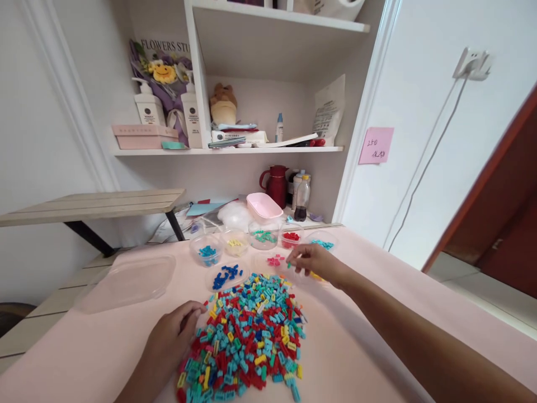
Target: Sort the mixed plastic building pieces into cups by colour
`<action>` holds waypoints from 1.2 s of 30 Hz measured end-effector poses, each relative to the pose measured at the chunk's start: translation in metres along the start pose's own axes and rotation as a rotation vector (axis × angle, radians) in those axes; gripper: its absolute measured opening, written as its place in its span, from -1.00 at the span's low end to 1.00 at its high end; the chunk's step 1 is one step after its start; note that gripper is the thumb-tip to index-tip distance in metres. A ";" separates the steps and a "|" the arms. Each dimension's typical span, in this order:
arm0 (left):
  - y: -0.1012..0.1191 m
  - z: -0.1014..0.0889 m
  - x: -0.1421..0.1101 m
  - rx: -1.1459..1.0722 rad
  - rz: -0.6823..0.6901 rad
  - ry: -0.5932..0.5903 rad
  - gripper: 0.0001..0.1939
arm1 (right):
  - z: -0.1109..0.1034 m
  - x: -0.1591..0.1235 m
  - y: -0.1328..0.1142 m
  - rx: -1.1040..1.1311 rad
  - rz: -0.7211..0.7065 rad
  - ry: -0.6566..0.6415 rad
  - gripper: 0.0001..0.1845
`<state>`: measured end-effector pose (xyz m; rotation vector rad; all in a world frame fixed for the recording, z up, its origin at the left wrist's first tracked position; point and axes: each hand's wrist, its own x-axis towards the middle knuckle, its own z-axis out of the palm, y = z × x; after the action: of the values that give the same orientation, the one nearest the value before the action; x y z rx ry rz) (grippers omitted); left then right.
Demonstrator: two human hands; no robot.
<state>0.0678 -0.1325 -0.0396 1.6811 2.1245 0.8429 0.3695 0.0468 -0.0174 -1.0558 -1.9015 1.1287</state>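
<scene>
At far left, flat on the pink tabletop, a clear plastic container. Next, left hand loosely curled, fingertips right by the left edge of the brick pile; cannot tell whether holding anything. Behind that pile, dark blue bricks in a shallow dish, then pink bricks. Just right of those, a green brick pinched narrowly in right hand, beyond the pile's far right side, with yellow bricks below.
</scene>
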 end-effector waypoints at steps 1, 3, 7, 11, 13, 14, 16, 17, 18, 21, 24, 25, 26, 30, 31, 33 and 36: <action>0.000 0.000 0.000 -0.013 -0.011 0.001 -0.68 | -0.001 0.014 -0.005 0.009 -0.011 0.061 -0.88; -0.001 -0.001 0.000 -0.053 -0.027 -0.003 -0.67 | -0.003 0.041 -0.015 0.019 -0.032 0.164 -0.85; -0.005 -0.003 0.001 -0.142 -0.044 0.024 -0.65 | 0.002 0.080 -0.028 0.060 -0.074 0.328 -0.68; -0.006 -0.004 0.001 -0.182 -0.053 0.040 -0.65 | 0.007 0.071 -0.031 0.121 -0.100 0.336 -0.64; -0.006 -0.004 0.001 -0.188 -0.055 0.034 -0.64 | 0.006 0.053 -0.029 0.140 -0.098 0.298 -0.69; -0.006 -0.004 0.002 -0.188 -0.059 0.032 -0.64 | 0.005 0.043 -0.028 0.141 -0.097 0.266 -0.70; -0.007 -0.002 0.003 -0.185 -0.072 0.028 -0.63 | 0.001 0.026 -0.026 0.107 -0.095 0.186 -0.70; -0.008 -0.002 0.004 -0.183 -0.080 0.023 -0.63 | -0.001 0.020 -0.025 0.060 -0.093 0.161 -0.70; -0.009 -0.001 0.005 -0.180 -0.088 0.018 -0.63 | -0.003 0.016 -0.024 -0.016 -0.093 0.154 -0.70; -0.012 0.002 0.005 -0.162 -0.101 -0.005 -0.62 | -0.007 0.017 -0.025 -0.475 -0.129 0.205 -0.70; -0.014 0.002 0.005 -0.149 -0.100 -0.015 -0.62 | -0.001 0.033 -0.027 -0.931 -0.148 0.198 -0.72; -0.014 0.002 0.005 -0.150 -0.099 -0.013 -0.63 | 0.003 0.039 -0.027 -1.001 -0.135 0.184 -0.73; -0.014 0.001 0.005 -0.154 -0.098 -0.011 -0.63 | 0.007 0.046 -0.026 -1.035 -0.114 0.171 -0.73; -0.016 0.002 0.006 -0.169 -0.102 -0.005 -0.62 | 0.027 0.068 -0.016 -1.137 -0.022 0.137 -0.72; -0.018 0.002 0.006 -0.173 -0.099 -0.006 -0.62 | 0.031 0.073 -0.012 -1.159 0.001 0.130 -0.73; -0.020 0.004 0.007 -0.191 -0.083 -0.009 -0.64 | 0.037 0.079 -0.005 -1.192 0.043 0.115 -0.74; -0.021 0.006 0.007 -0.211 -0.066 -0.003 -0.67 | 0.045 0.085 0.004 -1.224 0.088 0.090 -0.74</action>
<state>0.0526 -0.1276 -0.0562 1.4964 1.9985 1.0056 0.2953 0.1067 -0.0266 -1.7407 -2.4684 -0.2069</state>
